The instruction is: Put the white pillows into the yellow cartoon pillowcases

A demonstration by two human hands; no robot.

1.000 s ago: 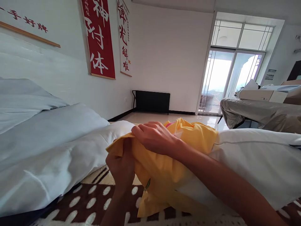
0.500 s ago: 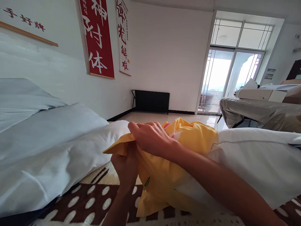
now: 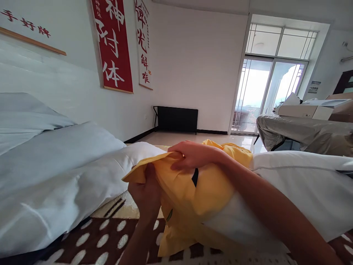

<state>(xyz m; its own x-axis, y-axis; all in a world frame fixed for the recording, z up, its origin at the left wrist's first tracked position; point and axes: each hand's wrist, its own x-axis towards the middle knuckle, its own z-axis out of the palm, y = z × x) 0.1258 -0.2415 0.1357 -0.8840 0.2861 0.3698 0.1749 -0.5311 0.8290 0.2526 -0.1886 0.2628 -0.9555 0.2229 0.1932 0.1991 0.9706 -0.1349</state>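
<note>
At lower centre of the frame, holds the pointed left corner of a yellow cloth [image 3: 173, 195] in the left hand [image 3: 145, 195], with the thumb against the fold and the other fingers largely hidden. Just above and to the right, pinches the same upper edge in the right hand [image 3: 194, 154], with fingers closed on the fabric. Has that edge running left to right between both, with the left hand nearer the corner and the right hand nearer the white pillow [image 3: 303, 191], long axis toward the frame's right edge. Cannot tell whether wrapped around the pillow or merely draped over.
</note>
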